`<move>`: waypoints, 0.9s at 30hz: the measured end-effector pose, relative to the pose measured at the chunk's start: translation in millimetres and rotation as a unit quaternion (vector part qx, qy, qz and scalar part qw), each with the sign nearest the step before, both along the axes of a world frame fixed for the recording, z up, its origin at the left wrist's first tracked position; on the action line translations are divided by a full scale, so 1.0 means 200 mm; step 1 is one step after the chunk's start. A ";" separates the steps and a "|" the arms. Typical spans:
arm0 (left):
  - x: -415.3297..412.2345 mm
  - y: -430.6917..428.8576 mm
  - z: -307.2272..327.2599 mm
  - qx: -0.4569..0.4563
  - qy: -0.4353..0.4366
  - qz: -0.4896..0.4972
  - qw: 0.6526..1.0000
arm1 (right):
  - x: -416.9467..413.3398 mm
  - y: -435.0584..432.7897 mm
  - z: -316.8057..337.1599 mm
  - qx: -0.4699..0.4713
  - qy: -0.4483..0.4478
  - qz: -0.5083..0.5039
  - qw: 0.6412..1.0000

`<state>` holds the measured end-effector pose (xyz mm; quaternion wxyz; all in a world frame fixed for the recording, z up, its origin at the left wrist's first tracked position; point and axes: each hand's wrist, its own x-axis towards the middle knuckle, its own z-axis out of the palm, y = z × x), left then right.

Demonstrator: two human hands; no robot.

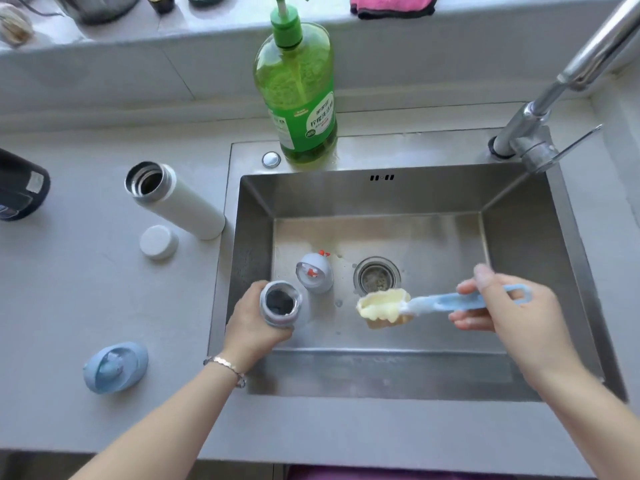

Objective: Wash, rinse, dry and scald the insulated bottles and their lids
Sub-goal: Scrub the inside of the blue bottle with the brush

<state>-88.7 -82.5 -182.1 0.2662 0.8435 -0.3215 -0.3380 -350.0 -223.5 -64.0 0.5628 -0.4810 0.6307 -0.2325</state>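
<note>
My left hand point(254, 322) grips a small grey insulated bottle point(282, 303), mouth up, over the left part of the steel sink point(519, 237). Its grey lid point(315, 271) with red details stands on the sink floor just behind it. My right hand point(502, 310) holds the blue handle of a bottle brush; the yellow sponge head point(382, 306) points left, a short gap from the bottle. A tall white insulated bottle point(176, 200) stands open on the counter, with its white cap point(158, 241) beside it. A blue lid point(116, 367) lies on the counter at the front left.
A green dish soap pump bottle point(299, 95) stands on the sink's back rim. The chrome faucet point(540, 129) rises at the back right. The drain strainer point(376, 276) is in the sink floor. A dark container point(20, 188) sits at the left edge, a pink cloth point(393, 5) on the sill.
</note>
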 end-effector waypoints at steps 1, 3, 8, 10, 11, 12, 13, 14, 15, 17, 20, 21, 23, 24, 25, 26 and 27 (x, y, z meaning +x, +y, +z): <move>0.02 -0.02 -0.04 -0.009 0.015 0.009 1.000 | 0.02 0.00 -0.04 0.008 0.004 -0.005 1.000; 0.06 -0.06 -0.12 -0.020 0.035 0.009 0.999 | 0.07 0.01 -0.12 0.019 0.017 -0.012 1.000; 0.11 -0.11 -0.30 -0.015 0.065 -0.036 0.997 | 0.17 0.00 -0.26 0.018 0.050 -0.020 0.998; 0.12 -0.10 -0.35 -0.006 0.067 -0.063 0.996 | 0.19 0.01 -0.27 0.016 0.054 -0.025 0.998; 0.12 -0.10 -0.37 -0.001 0.066 -0.079 0.995 | 0.20 0.01 -0.28 0.015 0.057 -0.028 0.998; 0.12 -0.09 -0.40 0.004 0.064 -0.096 0.993 | 0.21 0.02 -0.28 0.013 0.061 -0.030 0.998; 0.12 -0.09 -0.41 0.011 0.061 -0.110 0.992 | 0.21 0.03 -0.28 0.012 0.063 -0.034 0.997; 0.13 -0.08 -0.43 0.019 0.060 -0.117 0.991 | 0.22 0.04 -0.27 0.011 0.063 -0.037 0.997; 0.13 -0.07 -0.44 0.028 0.062 -0.119 0.991 | 0.23 0.05 -0.27 0.010 0.065 -0.039 0.997; 0.13 -0.06 -0.45 0.038 0.064 -0.120 0.990 | 0.24 0.08 -0.26 0.010 0.069 -0.038 0.997; 0.13 -0.05 -0.39 0.050 0.073 -0.131 0.987 | 0.26 0.12 -0.23 0.010 0.069 -0.031 0.997; 0.13 -0.05 -0.36 0.065 0.075 -0.133 0.986 | 0.27 0.13 -0.21 0.010 0.069 -0.027 0.997; 0.13 -0.02 -0.32 0.090 0.074 -0.124 0.985 | 0.29 0.15 -0.18 0.010 0.066 -0.021 0.998; 0.12 0.00 -0.29 0.088 0.069 -0.120 0.987 | 0.30 0.16 -0.15 0.009 0.060 -0.019 0.998; 0.12 0.02 -0.25 0.086 0.061 -0.118 0.987 | 0.31 0.17 -0.13 0.007 0.055 -0.016 0.998; 0.11 0.03 -0.20 0.086 0.054 -0.116 0.988 | 0.32 0.18 -0.11 0.004 0.049 -0.014 0.999; 0.10 0.05 -0.14 0.085 0.049 -0.116 0.988 | 0.32 0.19 -0.08 -0.002 0.044 -0.011 0.999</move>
